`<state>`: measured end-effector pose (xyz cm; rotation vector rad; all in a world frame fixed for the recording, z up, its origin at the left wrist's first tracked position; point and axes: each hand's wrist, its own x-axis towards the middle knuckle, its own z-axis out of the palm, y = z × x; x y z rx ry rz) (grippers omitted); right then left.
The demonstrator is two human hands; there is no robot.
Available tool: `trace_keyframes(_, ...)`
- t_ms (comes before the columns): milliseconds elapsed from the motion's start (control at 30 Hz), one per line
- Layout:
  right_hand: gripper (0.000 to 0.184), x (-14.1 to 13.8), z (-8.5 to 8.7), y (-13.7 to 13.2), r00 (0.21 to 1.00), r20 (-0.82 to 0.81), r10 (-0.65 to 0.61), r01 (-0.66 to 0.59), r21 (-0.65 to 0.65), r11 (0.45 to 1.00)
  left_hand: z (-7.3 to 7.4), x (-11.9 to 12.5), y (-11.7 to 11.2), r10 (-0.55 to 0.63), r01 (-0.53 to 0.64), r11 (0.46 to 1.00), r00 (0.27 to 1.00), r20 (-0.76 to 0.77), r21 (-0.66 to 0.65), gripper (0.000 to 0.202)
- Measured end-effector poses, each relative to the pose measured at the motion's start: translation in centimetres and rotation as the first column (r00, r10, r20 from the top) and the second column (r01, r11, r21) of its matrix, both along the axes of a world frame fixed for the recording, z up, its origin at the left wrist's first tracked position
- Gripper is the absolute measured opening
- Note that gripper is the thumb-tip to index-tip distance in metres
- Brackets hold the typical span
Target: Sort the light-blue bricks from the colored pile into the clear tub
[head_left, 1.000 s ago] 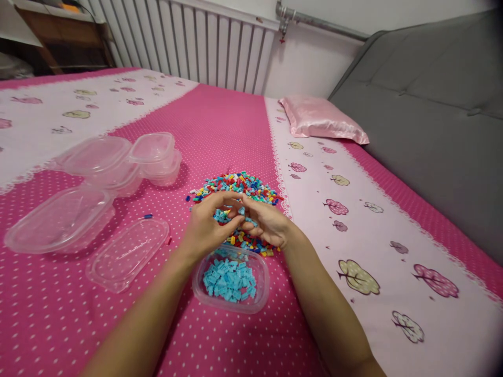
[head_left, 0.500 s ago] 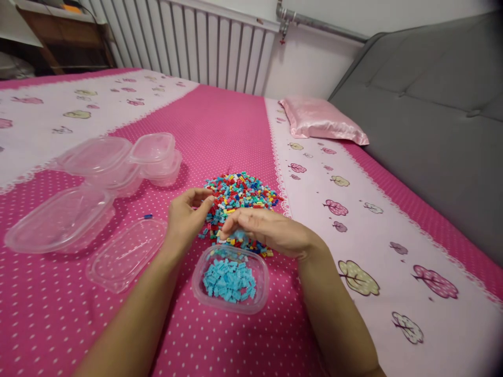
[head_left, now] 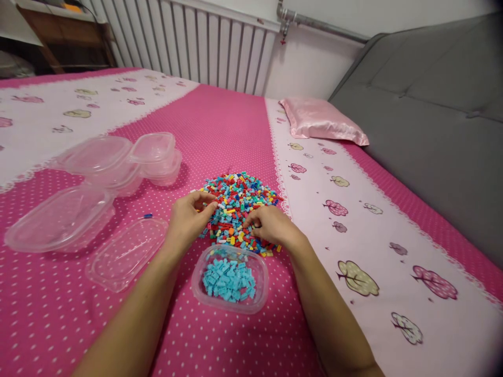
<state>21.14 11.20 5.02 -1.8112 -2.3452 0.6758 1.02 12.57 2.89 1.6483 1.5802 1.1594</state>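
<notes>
A heap of small toy building bricks (head_left: 233, 201) in many colours lies on the pink dotted bedspread. At its left edge my left hand (head_left: 190, 217) is curled, thumb and forefinger brought together; anything between them is too small to make out. My right hand (head_left: 271, 226) is bent down onto the heap's right front, its fingertips pinched among the bricks and what they grip hidden. Just in front of the heap stands a clear plastic container (head_left: 230, 306), uncovered, with light-blue bricks (head_left: 228, 280) spread over its bottom.
A clear lid (head_left: 126, 254) lies left of my left forearm, with a dark blue brick (head_left: 148, 215) by its far edge. Several lidded clear containers (head_left: 63, 220) stand further left, some stacked. Behind are a pink pillow (head_left: 322, 121), a grey headboard (head_left: 424, 110) and a radiator (head_left: 196, 44).
My right hand has moved from above the container's far edge up and onto the heap, its fingers now bent downward. My left hand has shifted only slightly at the heap's edge.
</notes>
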Motion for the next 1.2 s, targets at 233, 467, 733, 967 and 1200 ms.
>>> trace_keyframes(233,0.025,-0.2,-0.3,0.2,1.0,0.013,-0.014,0.014,0.014,1.0,0.2,0.1,-0.1,-0.015,0.014,1.0,1.0,-0.019,-0.012,0.037)
trace_keyframes(467,0.009,1.0,-0.6,0.8,0.977,-0.213,-0.029,0.041,0.052,0.998,0.4,0.1,-0.1,-0.014,0.013,1.0,1.0,-0.024,-0.018,0.035)
trace_keyframes(733,0.009,3.0,-0.8,1.8,0.686,-0.683,-0.249,0.339,-0.003,0.941,0.1,-0.1,0.0,-0.019,0.019,1.0,1.0,-0.017,-0.008,0.035)
trace_keyframes(967,0.014,5.2,-0.5,1.7,0.881,-0.29,-0.373,0.43,0.165,0.887,0.3,0.0,-0.1,-0.016,0.016,1.0,1.0,-0.025,-0.017,0.036)
trace_keyframes(1200,0.015,4.5,-1.0,2.0,0.918,-0.171,-0.359,0.382,0.129,0.915,0.1,0.0,0.0,-0.021,0.02,1.0,1.0,-0.014,-0.022,0.035)
